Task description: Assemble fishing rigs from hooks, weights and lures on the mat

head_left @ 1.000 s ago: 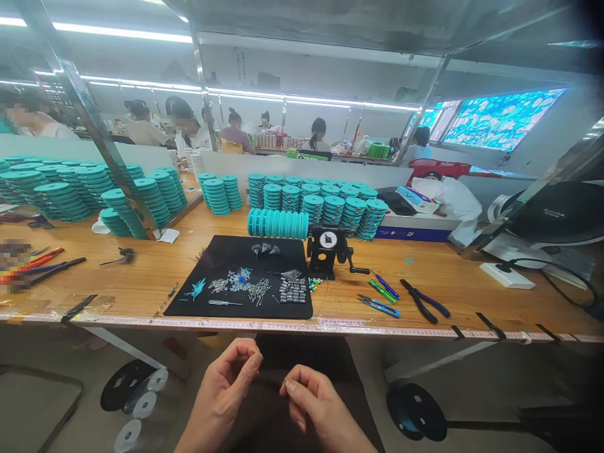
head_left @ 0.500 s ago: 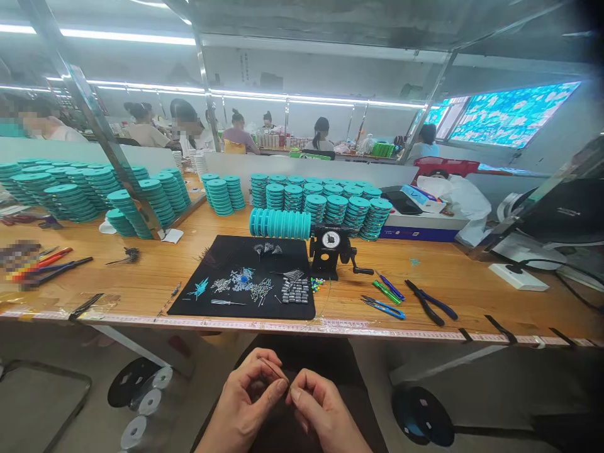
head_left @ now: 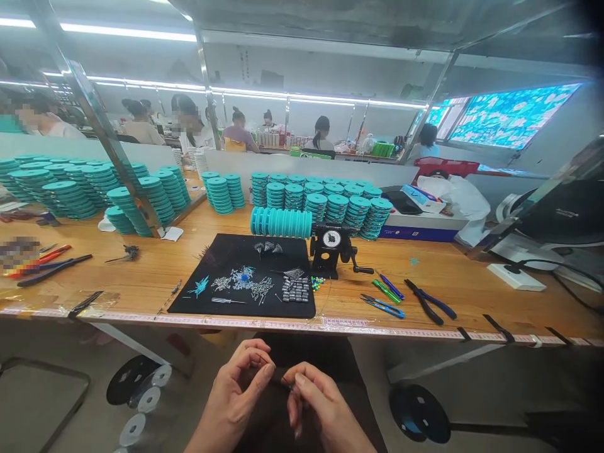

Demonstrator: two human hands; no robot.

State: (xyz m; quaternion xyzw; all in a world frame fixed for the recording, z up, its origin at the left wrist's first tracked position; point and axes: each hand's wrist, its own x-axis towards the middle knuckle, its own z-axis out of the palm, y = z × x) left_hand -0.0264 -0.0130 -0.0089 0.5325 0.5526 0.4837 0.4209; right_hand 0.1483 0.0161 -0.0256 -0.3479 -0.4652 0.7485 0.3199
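My left hand (head_left: 238, 387) and my right hand (head_left: 318, 402) are held together below the front edge of the wooden workbench (head_left: 141, 277), over my lap. Their fingertips pinch a short, thin dark strand (head_left: 285, 384), probably wire or line, too fine to make out clearly. Beyond them, a black mat (head_left: 198, 264) on the bench carries small sorted metal parts and blue-green bits. Neither hand touches the bench or mat.
Stacks of teal spools (head_left: 316, 207) and a black hand-crank winder (head_left: 330, 248) stand behind the mat. Several pliers (head_left: 427, 302) lie to the right, more tools (head_left: 54, 270) lie to the left, and people sit at a far bench. Round black discs (head_left: 418, 412) lie below the bench.
Both hands have risen slightly, and my left hand has drawn a little leftward, opening a small gap between the hands. The bench items have not moved.
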